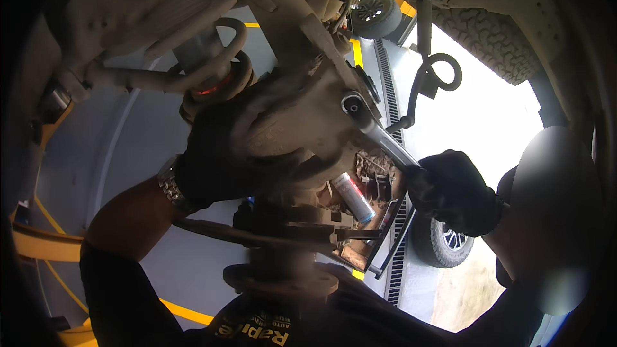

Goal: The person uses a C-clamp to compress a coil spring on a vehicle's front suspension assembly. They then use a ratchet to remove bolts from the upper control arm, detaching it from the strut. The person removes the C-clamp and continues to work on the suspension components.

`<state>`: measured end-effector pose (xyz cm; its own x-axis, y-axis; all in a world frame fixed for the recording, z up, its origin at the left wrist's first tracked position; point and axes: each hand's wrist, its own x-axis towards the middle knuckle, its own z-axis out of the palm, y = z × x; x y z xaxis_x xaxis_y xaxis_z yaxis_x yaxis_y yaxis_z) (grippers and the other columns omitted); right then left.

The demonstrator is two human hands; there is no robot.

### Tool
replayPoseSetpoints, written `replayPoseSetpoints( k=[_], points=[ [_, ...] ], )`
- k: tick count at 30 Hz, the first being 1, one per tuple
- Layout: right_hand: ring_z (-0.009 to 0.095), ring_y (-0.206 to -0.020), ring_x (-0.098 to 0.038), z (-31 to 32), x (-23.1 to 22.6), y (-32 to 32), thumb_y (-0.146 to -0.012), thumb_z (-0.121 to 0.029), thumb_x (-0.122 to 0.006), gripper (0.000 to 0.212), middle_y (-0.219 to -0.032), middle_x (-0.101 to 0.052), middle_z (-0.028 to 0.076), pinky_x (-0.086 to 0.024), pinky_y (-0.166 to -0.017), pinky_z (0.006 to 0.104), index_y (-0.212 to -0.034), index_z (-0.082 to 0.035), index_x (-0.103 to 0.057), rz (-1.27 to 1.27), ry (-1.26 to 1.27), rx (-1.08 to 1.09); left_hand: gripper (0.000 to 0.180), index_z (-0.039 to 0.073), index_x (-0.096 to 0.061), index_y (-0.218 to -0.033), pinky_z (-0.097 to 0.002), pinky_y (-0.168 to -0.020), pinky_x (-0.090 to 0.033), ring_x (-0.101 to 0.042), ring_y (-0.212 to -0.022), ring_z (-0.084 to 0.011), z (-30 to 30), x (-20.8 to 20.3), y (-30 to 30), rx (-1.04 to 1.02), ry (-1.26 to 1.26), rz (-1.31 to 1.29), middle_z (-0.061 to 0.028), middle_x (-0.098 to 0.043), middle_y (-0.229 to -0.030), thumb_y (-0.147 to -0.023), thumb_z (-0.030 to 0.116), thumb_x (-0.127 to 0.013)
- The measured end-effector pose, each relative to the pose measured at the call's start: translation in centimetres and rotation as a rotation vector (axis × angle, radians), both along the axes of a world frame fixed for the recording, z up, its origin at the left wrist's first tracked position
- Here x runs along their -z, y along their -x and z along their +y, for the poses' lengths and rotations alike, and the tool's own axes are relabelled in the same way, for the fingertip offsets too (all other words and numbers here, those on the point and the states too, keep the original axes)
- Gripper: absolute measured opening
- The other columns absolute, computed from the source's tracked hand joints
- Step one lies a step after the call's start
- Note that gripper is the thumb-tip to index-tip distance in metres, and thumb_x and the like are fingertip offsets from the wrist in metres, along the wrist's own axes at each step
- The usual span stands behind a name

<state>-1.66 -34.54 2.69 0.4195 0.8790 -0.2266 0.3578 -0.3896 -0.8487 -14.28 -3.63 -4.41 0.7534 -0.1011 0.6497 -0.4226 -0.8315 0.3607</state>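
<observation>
My right hand [453, 193], in a black glove, is closed round the handle of a silver wrench [389, 144]. The wrench's round head sits over a bolt [353, 108] on a dusty suspension part [321, 119]. My left hand [231, 141], also gloved in black, with a metal watch [173, 183] at its wrist, grips that part from the left, with thumb and fingers on either side of it. Some of its fingertips are dim and blurred. A brown coil spring [234, 67] stands just beyond the left hand.
Below the suspension part, a tray [352, 257] holds a spray can [353, 197] and small pieces. Bent metal tube [443, 71] hangs to the right. Wheels [443, 244] lie on the floor beside a drain grate [396, 270]. A tyre [491, 42] shows upper right, yellow lift parts [48, 244] at left.
</observation>
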Motion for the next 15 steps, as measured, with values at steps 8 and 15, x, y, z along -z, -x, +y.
replayPoseSetpoints(
  k=[8,15],
  points=[
    [0.008,-0.068,-0.057,-0.2,2.9,1.3,-0.091,-0.012,-0.070,0.018,-0.080,-0.063,0.001,-0.047,-0.062,0.0253,-0.104,0.000,-0.066,0.226,-0.149,0.081,0.077,-0.002,-0.052,-0.137,-0.0445,-0.110,-0.043,-0.050,-0.135,-0.0346,-0.2,-0.8,0.4,0.013,0.002,-0.045,-0.0205,-0.059,-0.135,-0.073,0.030,-0.080],
    [0.005,-0.066,-0.054,-1.2,6.5,1.9,-0.099,-0.012,-0.059,0.021,-0.083,-0.062,-0.002,-0.044,-0.058,0.0217,-0.116,0.000,-0.064,0.529,-0.312,0.199,0.077,-0.001,-0.048,-0.141,-0.0422,-0.108,-0.045,-0.057,-0.128,-0.0300,-1.1,-0.4,-1.2,0.030,-0.025,-0.045,-0.0216,-0.058,-0.135,-0.079,0.031,-0.081]
  ],
)
